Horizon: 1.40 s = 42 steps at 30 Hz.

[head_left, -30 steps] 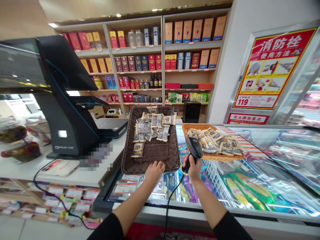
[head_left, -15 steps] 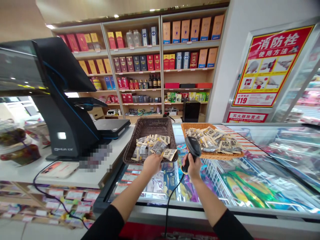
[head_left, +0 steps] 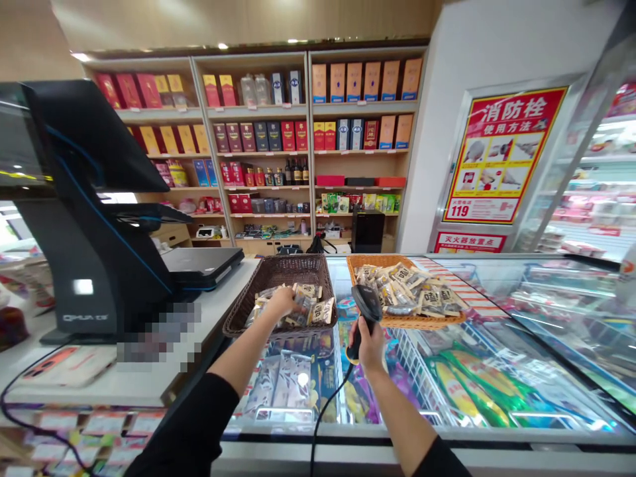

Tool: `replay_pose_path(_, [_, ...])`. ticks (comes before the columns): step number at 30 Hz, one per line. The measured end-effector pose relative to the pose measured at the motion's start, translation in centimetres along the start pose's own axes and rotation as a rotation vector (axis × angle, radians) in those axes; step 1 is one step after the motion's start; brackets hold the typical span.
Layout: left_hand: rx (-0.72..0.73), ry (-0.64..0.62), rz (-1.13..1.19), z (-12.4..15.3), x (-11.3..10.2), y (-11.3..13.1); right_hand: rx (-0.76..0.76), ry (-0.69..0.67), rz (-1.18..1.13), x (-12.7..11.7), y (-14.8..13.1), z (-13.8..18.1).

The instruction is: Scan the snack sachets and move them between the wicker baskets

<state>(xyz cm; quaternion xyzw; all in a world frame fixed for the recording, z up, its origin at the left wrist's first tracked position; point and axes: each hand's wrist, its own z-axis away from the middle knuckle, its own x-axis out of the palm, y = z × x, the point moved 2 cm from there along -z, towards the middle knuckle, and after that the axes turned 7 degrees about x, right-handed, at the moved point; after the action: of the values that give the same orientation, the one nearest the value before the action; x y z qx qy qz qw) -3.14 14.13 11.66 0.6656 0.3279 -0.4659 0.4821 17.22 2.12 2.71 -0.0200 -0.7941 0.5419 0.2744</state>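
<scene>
My right hand [head_left: 371, 341] is wrapped round the handle of a black barcode scanner [head_left: 366, 303], whose head points up and away from me. A cable hangs from the handle's lower end. My left hand [head_left: 282, 303] reaches over the front of a dark brown wicker basket [head_left: 233, 321] and touches small snack packets [head_left: 322, 311] lying in it. Its fingertips are hidden among the packets, so I cannot see whether they grip one. Just beyond the scanner, an orange-brown wicker basket [head_left: 422, 321] holds a heap of similar packets.
Both baskets rest on a glass-topped freezer [head_left: 497, 278] with bagged goods inside. At left, a counter [head_left: 149, 381] carries a checkout terminal [head_left: 94, 265], a flat scale [head_left: 203, 262] and a phone [head_left: 67, 364]. Shelves of boxes [head_left: 268, 136] stand behind.
My left hand has moved from the dark basket's front edge further in, over the packets. My right hand still holds the scanner by the orange basket. The whole view has shifted slightly.
</scene>
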Motion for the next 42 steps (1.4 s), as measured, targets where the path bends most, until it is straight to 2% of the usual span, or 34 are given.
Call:
replay_pose_path(5, [0.001,0.284,0.518,-2.9,-1.0,0.9,0.027,-0.101,0.102,-0.1,0.5,-0.3])
replay_pose_path(8, [-0.004,0.217,0.900,-4.7,0.7,2.8,-0.005,-0.144,0.202,-0.2,-0.1,-0.4])
replay_pose_path(10, [0.003,0.181,1.023,-5.5,2.6,3.9,-0.034,-0.110,0.256,-0.4,-0.7,-0.5])
replay_pose_path(13, [-0.021,0.279,1.000,-5.9,5.0,4.2,-0.078,-0.053,0.309,-0.6,-1.4,-0.7])
replay_pose_path(16, [-0.011,0.382,0.965,-5.7,6.0,3.4,-0.119,-0.019,0.304,-0.7,-1.7,-0.8])
replay_pose_path(21, [0.062,0.424,0.957,-5.6,5.6,2.5,-0.172,-0.041,0.327,-0.8,-1.7,-1.0])
replay_pose_path(26, [0.118,0.415,0.986,-5.2,5.5,2.9,-0.167,-0.060,0.310,-0.9,-1.6,-1.0])
replay_pose_path(32, [0.110,0.391,1.037,-4.8,5.2,3.5,-0.166,-0.022,0.306,-0.2,-1.2,-0.7])
replay_pose_path(37, [0.125,0.417,0.953,-5.0,5.5,3.1,-0.150,-0.045,0.325,-0.6,-0.7,-0.7])
replay_pose_path(39, [0.127,0.440,0.893,-5.1,5.5,2.9,-0.128,-0.043,0.321,-0.9,-0.6,-0.9])
replay_pose_path(42, [0.148,0.547,0.819,-5.2,4.7,3.3,-0.117,0.003,0.270,-1.5,-1.0,-1.5])
